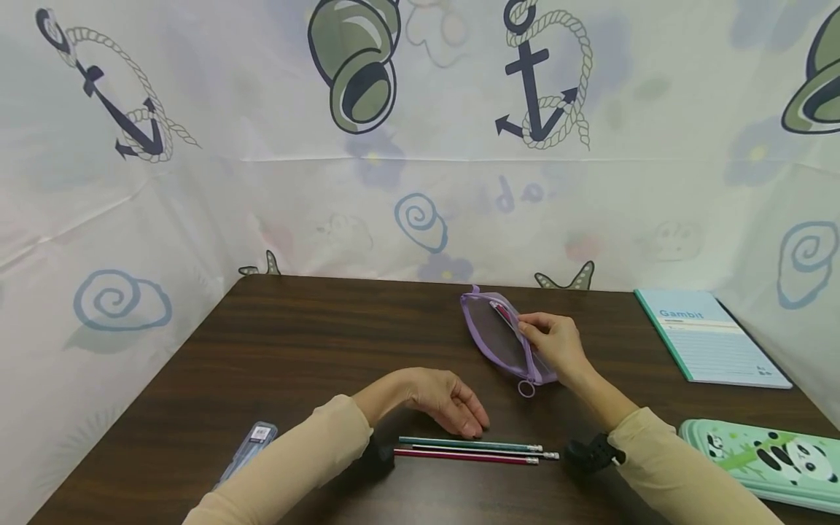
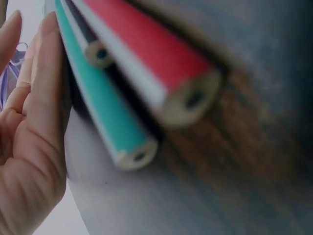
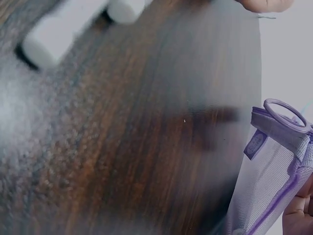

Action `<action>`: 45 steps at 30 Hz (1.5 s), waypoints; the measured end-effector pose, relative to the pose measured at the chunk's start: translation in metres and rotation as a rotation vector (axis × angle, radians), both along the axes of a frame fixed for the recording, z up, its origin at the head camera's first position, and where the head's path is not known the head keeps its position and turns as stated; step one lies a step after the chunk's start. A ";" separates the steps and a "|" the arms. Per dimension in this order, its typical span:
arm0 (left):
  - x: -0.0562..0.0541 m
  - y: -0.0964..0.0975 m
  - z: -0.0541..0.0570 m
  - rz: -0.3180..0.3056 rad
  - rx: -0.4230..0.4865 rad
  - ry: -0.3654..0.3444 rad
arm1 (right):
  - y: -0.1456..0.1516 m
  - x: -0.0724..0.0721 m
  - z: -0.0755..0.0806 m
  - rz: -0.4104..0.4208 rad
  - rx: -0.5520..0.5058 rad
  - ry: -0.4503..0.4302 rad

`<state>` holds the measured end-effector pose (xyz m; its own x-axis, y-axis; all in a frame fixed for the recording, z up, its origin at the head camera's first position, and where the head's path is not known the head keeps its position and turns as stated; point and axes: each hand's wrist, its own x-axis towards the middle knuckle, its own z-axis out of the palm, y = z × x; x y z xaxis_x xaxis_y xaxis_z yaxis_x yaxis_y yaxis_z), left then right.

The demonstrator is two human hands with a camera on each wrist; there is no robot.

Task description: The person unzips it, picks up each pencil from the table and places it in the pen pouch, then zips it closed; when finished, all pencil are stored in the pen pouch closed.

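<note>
My right hand (image 1: pixel 554 343) pinches the right-hand rim of a purple mesh pencil pouch (image 1: pixel 482 339), which lies with its mouth unzipped toward the back of the table. Inside the pouch a reddish pencil (image 1: pixel 502 312) shows, its lower part hidden by the rim and fingers. In the right wrist view the pouch (image 3: pixel 274 176) overlaps part of that hand. Nearer the front, my left hand (image 1: pixel 453 405) hangs with loosely bent fingers, fingertips right at a teal pencil (image 1: pixel 469 443). Alongside it lie a dark pencil (image 2: pixel 83 24) and a red pencil (image 1: pixel 466 457), eraser ends to the right.
A light blue notebook (image 1: pixel 715 339) lies at the back right. In front of it is a green panda pencil case (image 1: pixel 768 459), near the right forearm. A clear bluish case (image 1: pixel 252 445) sits partly behind the left sleeve. Printed white cloth (image 1: pixel 295 197) surrounds the table (image 1: pixel 315 321).
</note>
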<state>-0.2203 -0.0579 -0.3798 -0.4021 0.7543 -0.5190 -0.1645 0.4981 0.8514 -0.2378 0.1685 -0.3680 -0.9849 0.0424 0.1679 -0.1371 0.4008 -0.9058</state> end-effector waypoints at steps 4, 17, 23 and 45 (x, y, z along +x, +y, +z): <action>0.006 -0.001 0.000 -0.022 0.018 0.053 | 0.001 0.000 0.000 -0.006 -0.006 -0.006; 0.015 0.001 -0.002 -0.039 0.040 0.243 | 0.006 0.001 0.000 0.029 -0.026 -0.001; 0.020 0.004 0.001 -0.056 -0.040 0.470 | 0.008 0.001 0.001 0.033 -0.024 0.005; -0.017 -0.018 0.027 0.052 -0.087 0.320 | 0.008 0.000 -0.002 0.010 -0.020 -0.005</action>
<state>-0.2372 -0.0761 -0.3523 -0.5922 0.6869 -0.4213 0.0772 0.5688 0.8189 -0.2375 0.1769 -0.3699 -0.9862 0.0355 0.1617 -0.1362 0.3815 -0.9143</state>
